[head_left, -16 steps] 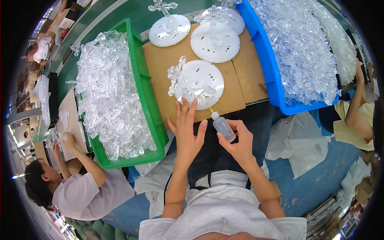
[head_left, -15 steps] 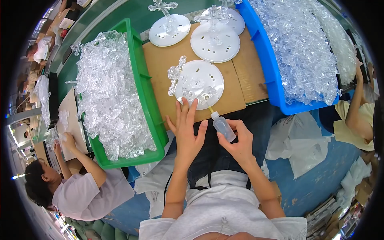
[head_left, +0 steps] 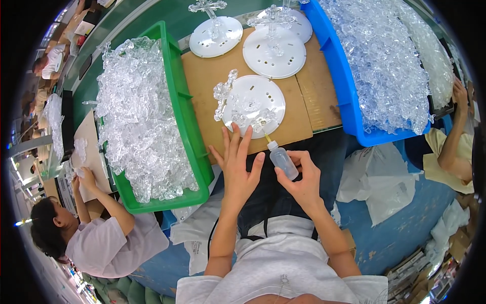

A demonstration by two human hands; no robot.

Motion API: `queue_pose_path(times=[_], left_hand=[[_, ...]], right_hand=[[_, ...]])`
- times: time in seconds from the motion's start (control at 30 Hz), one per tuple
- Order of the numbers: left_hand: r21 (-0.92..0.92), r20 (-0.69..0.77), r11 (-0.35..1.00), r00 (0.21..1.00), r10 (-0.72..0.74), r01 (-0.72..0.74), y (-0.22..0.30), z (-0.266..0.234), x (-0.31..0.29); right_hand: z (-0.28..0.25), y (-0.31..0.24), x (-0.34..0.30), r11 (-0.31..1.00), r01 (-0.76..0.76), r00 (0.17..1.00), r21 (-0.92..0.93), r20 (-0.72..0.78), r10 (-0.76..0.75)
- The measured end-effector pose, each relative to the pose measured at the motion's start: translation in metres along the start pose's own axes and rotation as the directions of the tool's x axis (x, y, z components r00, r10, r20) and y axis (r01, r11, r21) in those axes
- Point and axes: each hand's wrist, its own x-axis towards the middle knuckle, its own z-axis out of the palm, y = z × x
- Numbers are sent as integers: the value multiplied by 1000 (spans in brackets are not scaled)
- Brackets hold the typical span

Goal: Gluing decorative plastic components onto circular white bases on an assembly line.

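In my right hand (head_left: 305, 178) is a small translucent squeeze bottle (head_left: 284, 161) with a white cap and a thin yellowish nozzle. Its tip points up and left at clear plastic pieces on the near edge of a round white disc (head_left: 262, 99). My left hand (head_left: 238, 161) has its fingers spread, the fingertips at the disc's near left edge by the clear parts. A clear ornate cross-shaped piece (head_left: 223, 95) leans at the disc's left side. Whether my left fingers press on a clear part is hard to see.
A green bin (head_left: 178, 101) heaped with clear plastic parts stands left; a blue bin (head_left: 349, 96) of similar parts stands right. Farther back, white discs (head_left: 216, 38) carry upright clear crosses. Brown cardboard (head_left: 316, 101) covers the worktop. One person (head_left: 101, 235) works at left, another (head_left: 450, 152) at right.
My hands and the bottle stay almost where they were, the nozzle still at the clear parts. The view has shifted very slightly. The person at left has brought both hands closer together.
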Motion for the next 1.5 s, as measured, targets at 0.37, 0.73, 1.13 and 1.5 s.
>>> queue_pose_path(times=[0.37,0.73,1.13,1.5], left_hand=[[-327,-76,945,997,-15,-10,35,11,-7],[-419,-257,907,955,-151,30,25,2,34],[-561,-242,817,919,-312,130,18,5,39],[-585,-198,799,930,-310,141,22,5,38]], right_hand=[[-28,6,-9,996,-22,996,89,-84,30],[-13,7,3,999,-21,1000,38,-8,22],[-13,10,7,999,4,1000,49,-6,-3],[-12,14,6,999,35,999,36,-15,-34]])
